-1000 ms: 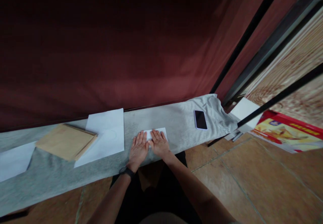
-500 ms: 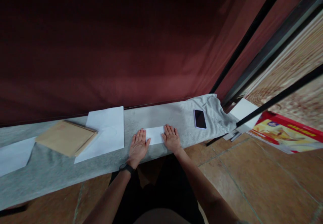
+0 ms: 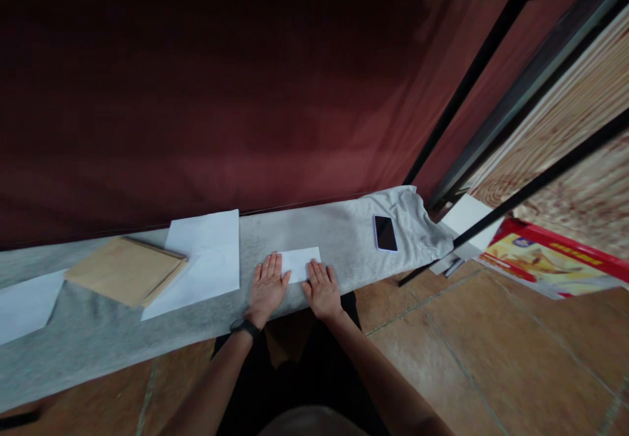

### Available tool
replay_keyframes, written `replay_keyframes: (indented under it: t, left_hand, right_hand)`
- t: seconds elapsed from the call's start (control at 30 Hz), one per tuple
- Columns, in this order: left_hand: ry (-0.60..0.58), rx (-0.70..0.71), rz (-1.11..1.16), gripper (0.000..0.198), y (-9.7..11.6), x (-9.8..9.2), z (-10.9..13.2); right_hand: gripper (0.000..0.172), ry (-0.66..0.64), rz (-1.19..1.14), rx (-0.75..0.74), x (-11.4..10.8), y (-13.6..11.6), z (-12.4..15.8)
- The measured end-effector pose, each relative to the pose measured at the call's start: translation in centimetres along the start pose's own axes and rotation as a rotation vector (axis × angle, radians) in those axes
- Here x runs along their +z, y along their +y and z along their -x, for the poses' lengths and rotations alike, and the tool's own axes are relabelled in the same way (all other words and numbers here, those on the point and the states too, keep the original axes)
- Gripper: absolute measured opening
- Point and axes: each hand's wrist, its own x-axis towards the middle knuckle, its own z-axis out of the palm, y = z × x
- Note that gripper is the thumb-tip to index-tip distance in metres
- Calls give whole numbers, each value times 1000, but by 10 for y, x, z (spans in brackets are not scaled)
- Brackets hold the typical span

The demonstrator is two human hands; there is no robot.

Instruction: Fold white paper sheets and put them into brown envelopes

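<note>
A small folded white paper (image 3: 301,261) lies on the grey cloth-covered table (image 3: 314,226) in front of me. My left hand (image 3: 266,286) rests flat on the cloth with fingers stretched out, its fingertips touching the paper's left edge. My right hand (image 3: 322,287) also lies flat and open, fingertips on the paper's lower right edge. A black band sits on my left wrist.
A large white sheet (image 3: 204,259) and a brown envelope stack (image 3: 126,269) lie to the left, another white sheet (image 3: 24,305) at far left. A black phone (image 3: 385,233) lies to the right. Dark red curtain behind; a red and yellow box (image 3: 545,259) on the tiled floor.
My right hand slid from the paper's middle out to its right end, then back toward its lower right edge. The left hand stayed flat at the left end.
</note>
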Motion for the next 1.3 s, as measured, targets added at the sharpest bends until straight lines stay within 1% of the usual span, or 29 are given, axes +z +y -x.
replay_keyframes:
  t: [0.07, 0.2, 0.27, 0.3, 0.33, 0.37, 0.47, 0.5, 0.53, 0.6, 0.67, 0.87, 0.97, 1.1, 1.2, 1.3]
  left_hand:
    - [16, -32, -6, 67, 0, 0, 2]
    - [55, -141, -5, 65, 2, -1, 7]
    - [91, -187, 9, 64, 7, -2, 10]
    - [112, -182, 21, 64, 11, -3, 11]
    - [127, -146, 39, 63, 15, -4, 12]
    - [129, -79, 62, 63, 21, -5, 14]
    - [55, 190, 140, 61, 39, -3, 19]
    - [27, 246, 156, 60, 44, -2, 20]
    - [7, 276, 165, 59, 48, 0, 21]
    - [-17, 279, 165, 59, 51, 2, 22]
    - [-34, 254, 155, 60, 48, 3, 19]
    - [-47, 142, 85, 62, 21, 3, -2]
    - [-49, 94, 59, 63, 14, 4, -10]
    - [-35, 58, 52, 63, 13, 6, -15]
    - [-14, 47, 65, 62, 16, 6, -12]
    - [16, 118, 99, 58, 21, 5, -2]
  right_hand:
    - [55, 18, 11, 33, -1, 3, 2]
    - [56, 40, 31, 67, -1, 6, 4]
    - [56, 44, 38, 71, -1, 6, 5]
    - [56, 44, 40, 70, -1, 6, 5]
    - [55, 44, 42, 71, -1, 5, 5]
    - [55, 42, 43, 72, -1, 5, 5]
    - [54, 20, 45, 61, -2, 6, 6]
    - [53, 10, 46, 52, -2, 6, 7]
    - [53, 2, 48, 44, -2, 7, 7]
    - [53, -7, 49, 32, -1, 8, 8]
    - [52, 7, 44, 40, 1, 9, 8]
    - [51, 82, 16, 28, 6, 10, 8]
    - [52, 93, 8, 20, 7, 10, 8]
    - [52, 88, 0, 26, 5, 10, 9]
    - [52, 86, -5, 27, 5, 10, 8]
    - [51, 83, -8, 31, 4, 10, 8]
